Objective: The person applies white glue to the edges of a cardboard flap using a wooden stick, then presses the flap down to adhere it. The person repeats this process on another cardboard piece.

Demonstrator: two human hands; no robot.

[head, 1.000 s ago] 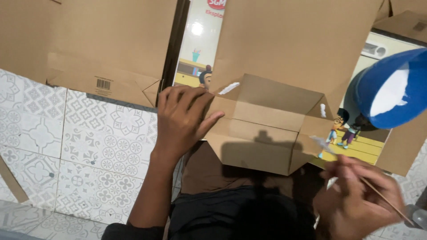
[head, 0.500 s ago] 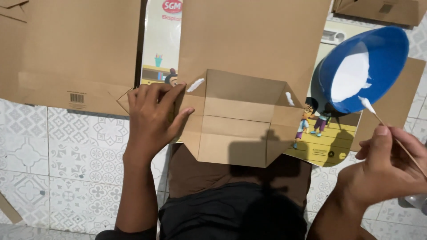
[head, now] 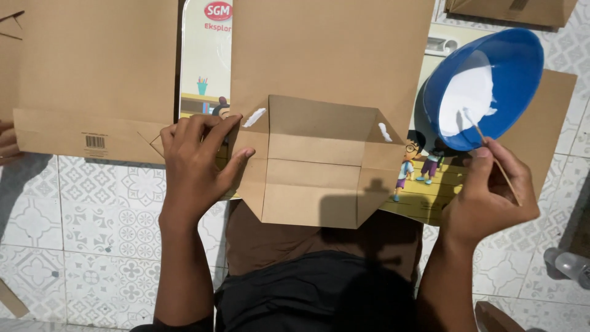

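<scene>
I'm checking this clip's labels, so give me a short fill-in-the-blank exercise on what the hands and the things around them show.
1. The left hand presses flat on the folded brown paper bag, while the right hand holds a thin ____.
2. The tip of the stick dips into the white paste inside a ____ bowl.
3. Dabs of white paste sit at ____ upper corners of the bag's folded bottom.

Missing words: stick; blue; both
</scene>
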